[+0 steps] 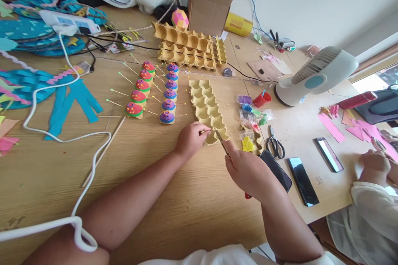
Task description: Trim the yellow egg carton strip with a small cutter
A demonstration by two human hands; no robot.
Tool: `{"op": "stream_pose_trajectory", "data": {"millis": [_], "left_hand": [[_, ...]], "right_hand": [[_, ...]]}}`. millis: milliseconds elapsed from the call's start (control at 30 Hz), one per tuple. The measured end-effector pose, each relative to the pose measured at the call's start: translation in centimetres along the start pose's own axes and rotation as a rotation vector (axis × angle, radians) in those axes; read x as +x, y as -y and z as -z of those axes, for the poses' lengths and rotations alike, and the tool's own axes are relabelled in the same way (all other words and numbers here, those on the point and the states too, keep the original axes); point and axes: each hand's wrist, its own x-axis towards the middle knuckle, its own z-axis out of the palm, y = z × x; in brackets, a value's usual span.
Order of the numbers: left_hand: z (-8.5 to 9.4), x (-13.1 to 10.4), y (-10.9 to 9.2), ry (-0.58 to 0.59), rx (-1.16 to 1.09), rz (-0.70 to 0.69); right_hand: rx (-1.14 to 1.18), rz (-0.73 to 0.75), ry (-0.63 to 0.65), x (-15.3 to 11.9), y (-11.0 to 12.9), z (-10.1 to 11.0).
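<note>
A yellowish egg carton point(203, 101) with two rows of cups lies on the table in front of me. My left hand point(192, 138) is closed at the carton's near left corner, thumb and fingers pinching its edge. My right hand point(248, 169) grips a slim knife point(221, 140), its dark blade reaching the carton's near end. A red bit of the handle shows below the palm; my fingers hide the rest. Left of the carton stand a row of painted purple-blue cups point(168, 94) and a row of red-green cups point(137, 97), with faces and stick feelers.
Black scissors point(275, 143), bags of coloured clay point(248, 143) and several phones point(303, 181) lie to the right. A white fan point(317, 74) stands behind them. More egg cartons point(186, 51) are at the back. A white cable point(93, 161) crosses the left side. Another person's hands point(376, 165) rest at far right.
</note>
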Motion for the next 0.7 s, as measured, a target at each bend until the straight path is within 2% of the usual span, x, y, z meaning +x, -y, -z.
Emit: {"op": "stream_pose_trajectory", "data": {"millis": [200,700], "left_hand": [[0.1,0.0,0.0,-0.001,-0.004,-0.025],[0.1,0.1,-0.1,0.013,-0.008,0.018]], "right_hand": [[0.057,-0.018,-0.086,0.0,-0.3,-0.5],[-0.021,-0.042,-0.039,0.8,0.4,-1.2]]}}
